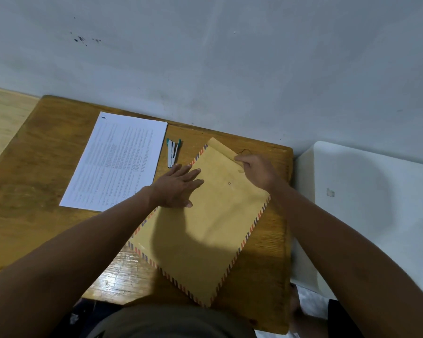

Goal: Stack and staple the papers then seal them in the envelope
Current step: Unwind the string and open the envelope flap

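Observation:
A brown envelope [205,235] with a red-and-blue striped border lies slanted on the wooden table [39,172]. My left hand [178,186] rests flat on its upper left part, fingers spread. My right hand [257,170] pinches the envelope's flap [221,148] near the far corner, where a thin dark string shows. A small metal clasp [229,183] sits between the two hands. The stack of printed white papers [117,162] lies to the left, a dark mark at its top left corner. The white and green stapler [172,152] lies between papers and envelope.
A grey wall [205,57] runs along the far edge of the table. A white surface [366,203] adjoins the table on the right. A lighter wooden surface [3,118] shows at far left. My torso is at the near edge.

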